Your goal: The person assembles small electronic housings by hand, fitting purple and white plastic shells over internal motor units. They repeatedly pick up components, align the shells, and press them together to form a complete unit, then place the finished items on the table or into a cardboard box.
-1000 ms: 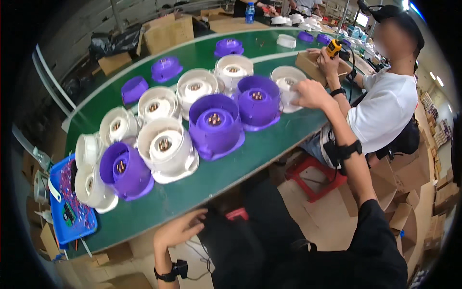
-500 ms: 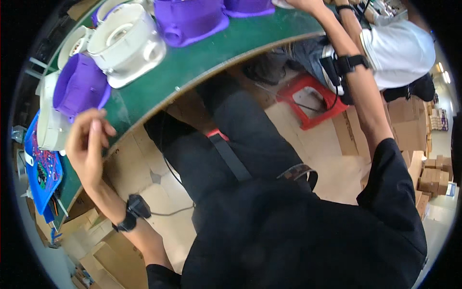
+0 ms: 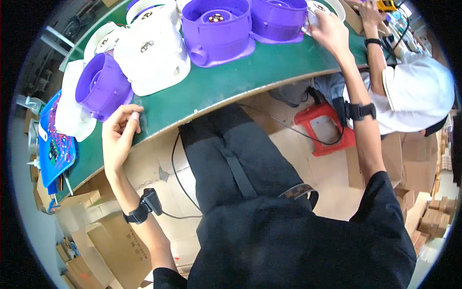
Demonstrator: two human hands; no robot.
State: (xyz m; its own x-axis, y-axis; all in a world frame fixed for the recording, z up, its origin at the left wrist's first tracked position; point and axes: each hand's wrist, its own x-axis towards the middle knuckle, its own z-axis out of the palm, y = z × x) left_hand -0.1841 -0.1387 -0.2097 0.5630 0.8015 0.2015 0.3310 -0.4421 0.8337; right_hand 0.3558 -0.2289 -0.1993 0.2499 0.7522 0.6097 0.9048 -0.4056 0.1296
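Note:
At the table's far right, my right hand (image 3: 332, 34) has its fingers closed on the near side of a white round housing (image 3: 338, 10); part of that housing is hidden behind the hand. Left of it stand two purple round housings (image 3: 219, 36), (image 3: 276, 21) with metal parts inside. My left hand (image 3: 119, 136) rests by the table's front edge, fingers curled in, with nothing seen in them. Just beyond that hand a smaller-looking purple housing (image 3: 103, 86) leans beside a white housing (image 3: 153, 58).
A blue tray (image 3: 48, 166) with coloured wires sits at the left end of the green table (image 3: 211, 89). A co-worker in a white cap (image 3: 421, 89) works at the right, near a red stool (image 3: 303, 118). Cardboard boxes (image 3: 118, 250) stand on the floor.
The view has shifted, so the table sits lower and further right in it. My left hand has come to the table edge with fingers more curled. My right hand stays at the white housing.

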